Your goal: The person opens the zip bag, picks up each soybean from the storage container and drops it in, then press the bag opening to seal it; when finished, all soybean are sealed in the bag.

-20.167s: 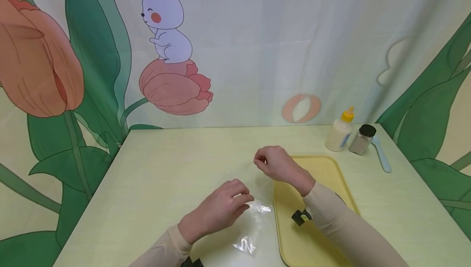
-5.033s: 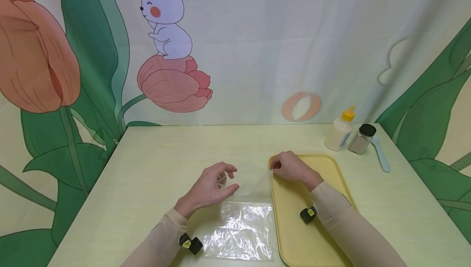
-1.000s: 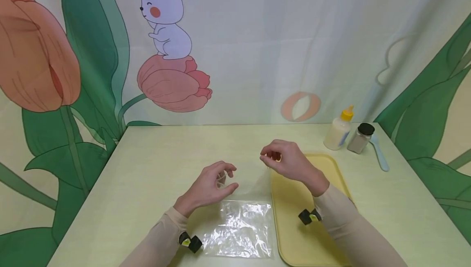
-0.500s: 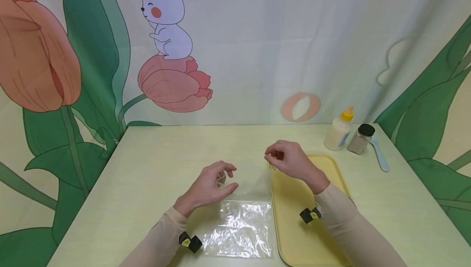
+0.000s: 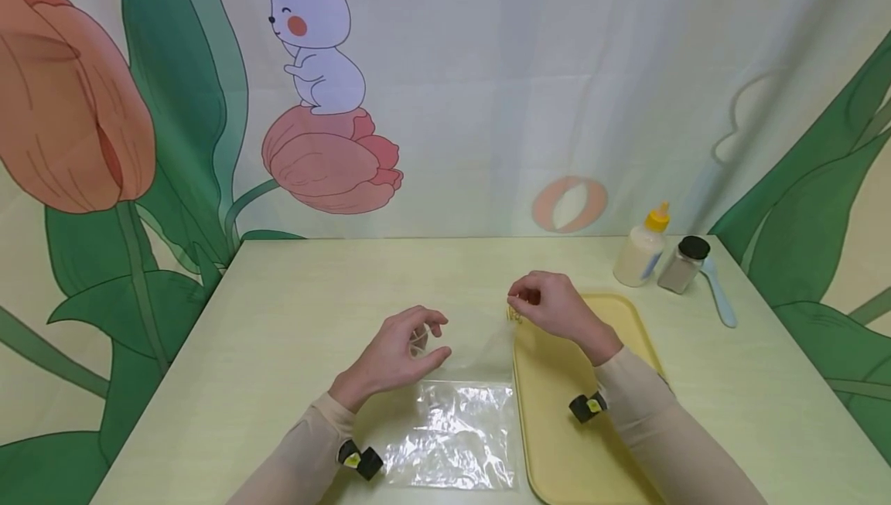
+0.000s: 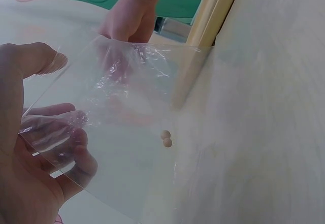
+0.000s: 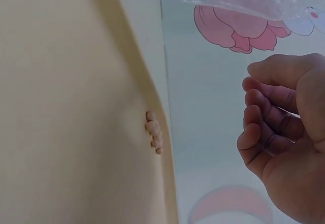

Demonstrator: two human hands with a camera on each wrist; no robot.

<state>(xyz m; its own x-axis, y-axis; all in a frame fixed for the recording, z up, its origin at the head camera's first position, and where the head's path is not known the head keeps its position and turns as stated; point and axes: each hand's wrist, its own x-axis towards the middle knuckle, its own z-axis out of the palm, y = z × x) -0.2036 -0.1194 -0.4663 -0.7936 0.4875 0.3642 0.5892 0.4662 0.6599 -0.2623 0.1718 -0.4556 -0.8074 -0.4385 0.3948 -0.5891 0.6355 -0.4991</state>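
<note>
My left hand (image 5: 393, 350) holds the clear plastic bag (image 6: 127, 82), its film stretched between thumb and fingers in the left wrist view. Two small round tan beads (image 6: 166, 138) show in or through the film; I cannot tell which. My right hand (image 5: 553, 308) hovers just over the far left corner of the yellow tray (image 5: 592, 451). Its fingers bend loosely, thumb tip close to the index, and nothing shows between them. Several more beads (image 7: 154, 132) lie along the tray's edge in the right wrist view, just below that hand.
Glossy film (image 5: 459, 431) spreads over the table left of the tray. A yellow-capped squeeze bottle (image 5: 639, 256), a black-lidded jar (image 5: 682, 269) and a light blue plastic utensil (image 5: 720, 296) stand or lie at the back right. A printed curtain (image 5: 473, 103) hangs behind.
Over the last second my right hand has shifted right and slightly down, from beside the bag to over the tray corner. My left hand stays still. Twenty seconds ago the film was less spread.
</note>
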